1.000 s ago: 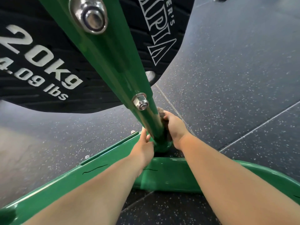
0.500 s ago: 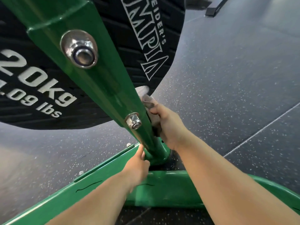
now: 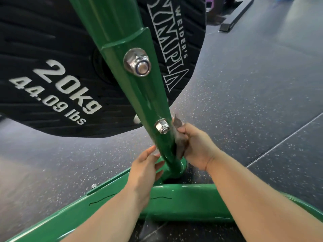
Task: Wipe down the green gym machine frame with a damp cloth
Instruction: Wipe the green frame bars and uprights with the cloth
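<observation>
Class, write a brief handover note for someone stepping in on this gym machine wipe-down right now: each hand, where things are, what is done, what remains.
Right hand: grip closed on the dark grey-brown cloth, pressing it to the right side of the slanted green metal post, beside the lower silver nut.
Left hand: open, fingers straight against the post's left side near its foot.
Done: wiping under way low on the post; how much is clean cannot be told.
Left: probably the upper post and the green base bar.
</observation>
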`<move>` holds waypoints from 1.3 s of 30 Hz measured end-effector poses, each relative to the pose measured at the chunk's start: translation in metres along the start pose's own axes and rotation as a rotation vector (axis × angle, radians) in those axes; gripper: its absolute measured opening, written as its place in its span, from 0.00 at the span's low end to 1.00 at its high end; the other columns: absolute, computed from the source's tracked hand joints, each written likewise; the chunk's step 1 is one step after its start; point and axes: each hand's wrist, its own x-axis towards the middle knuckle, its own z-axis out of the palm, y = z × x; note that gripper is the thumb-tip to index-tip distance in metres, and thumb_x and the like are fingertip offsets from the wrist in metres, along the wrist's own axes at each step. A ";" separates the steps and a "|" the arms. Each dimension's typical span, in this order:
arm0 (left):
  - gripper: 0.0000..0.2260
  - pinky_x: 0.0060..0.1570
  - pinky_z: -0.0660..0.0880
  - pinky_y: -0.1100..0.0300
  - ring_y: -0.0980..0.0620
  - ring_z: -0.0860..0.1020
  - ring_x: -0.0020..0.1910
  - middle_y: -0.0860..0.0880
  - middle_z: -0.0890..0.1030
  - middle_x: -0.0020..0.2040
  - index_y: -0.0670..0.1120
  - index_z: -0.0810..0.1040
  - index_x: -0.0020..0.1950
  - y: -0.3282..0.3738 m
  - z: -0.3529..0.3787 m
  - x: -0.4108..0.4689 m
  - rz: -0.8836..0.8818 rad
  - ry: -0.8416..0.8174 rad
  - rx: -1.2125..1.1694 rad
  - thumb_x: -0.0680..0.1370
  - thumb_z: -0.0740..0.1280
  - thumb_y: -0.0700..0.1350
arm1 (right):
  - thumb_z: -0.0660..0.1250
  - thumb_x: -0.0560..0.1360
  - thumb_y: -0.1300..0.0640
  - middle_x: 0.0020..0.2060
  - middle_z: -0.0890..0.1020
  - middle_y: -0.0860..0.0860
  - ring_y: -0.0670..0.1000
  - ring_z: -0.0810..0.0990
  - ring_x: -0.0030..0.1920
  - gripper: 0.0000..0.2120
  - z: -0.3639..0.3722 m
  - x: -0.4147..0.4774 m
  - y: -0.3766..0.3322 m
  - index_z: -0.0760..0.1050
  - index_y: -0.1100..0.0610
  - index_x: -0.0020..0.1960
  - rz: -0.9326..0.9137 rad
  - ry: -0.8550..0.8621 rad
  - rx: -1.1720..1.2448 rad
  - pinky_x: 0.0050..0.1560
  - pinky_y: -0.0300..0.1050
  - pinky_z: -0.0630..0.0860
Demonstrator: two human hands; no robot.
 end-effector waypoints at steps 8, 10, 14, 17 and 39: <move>0.23 0.25 0.67 0.70 0.63 0.70 0.24 0.56 0.75 0.66 0.57 0.68 0.73 -0.028 -0.007 0.006 0.009 -0.018 0.435 0.81 0.57 0.38 | 0.57 0.75 0.61 0.40 0.85 0.58 0.57 0.82 0.44 0.16 -0.016 0.004 0.033 0.83 0.59 0.51 0.037 0.310 -0.214 0.48 0.52 0.79; 0.27 0.22 0.65 0.68 0.60 0.68 0.21 0.52 0.71 0.71 0.59 0.60 0.77 -0.026 -0.008 0.017 -0.006 -0.060 0.602 0.81 0.56 0.39 | 0.58 0.75 0.61 0.45 0.85 0.58 0.57 0.83 0.47 0.15 -0.013 0.008 0.023 0.83 0.58 0.52 -0.055 0.301 -0.129 0.55 0.56 0.79; 0.35 0.60 0.73 0.53 0.41 0.67 0.72 0.37 0.54 0.78 0.54 0.37 0.80 -0.038 -0.006 0.036 -0.070 -0.188 1.179 0.80 0.54 0.38 | 0.53 0.79 0.58 0.28 0.81 0.50 0.53 0.77 0.34 0.23 -0.022 0.023 0.042 0.81 0.51 0.32 0.044 0.323 -0.270 0.35 0.46 0.72; 0.37 0.72 0.58 0.45 0.35 0.43 0.78 0.32 0.39 0.77 0.51 0.33 0.79 -0.051 0.003 0.040 -0.121 -0.269 1.455 0.78 0.53 0.35 | 0.54 0.78 0.55 0.22 0.71 0.51 0.55 0.69 0.29 0.27 -0.039 0.031 0.066 0.69 0.54 0.21 0.177 0.387 -0.409 0.34 0.46 0.65; 0.09 0.43 0.79 0.56 0.46 0.82 0.43 0.47 0.84 0.43 0.49 0.83 0.50 -0.067 -0.010 0.036 0.072 0.078 0.649 0.71 0.69 0.41 | 0.54 0.84 0.55 0.61 0.81 0.59 0.57 0.79 0.59 0.18 -0.021 -0.042 0.042 0.73 0.62 0.67 0.473 0.158 -0.519 0.63 0.56 0.74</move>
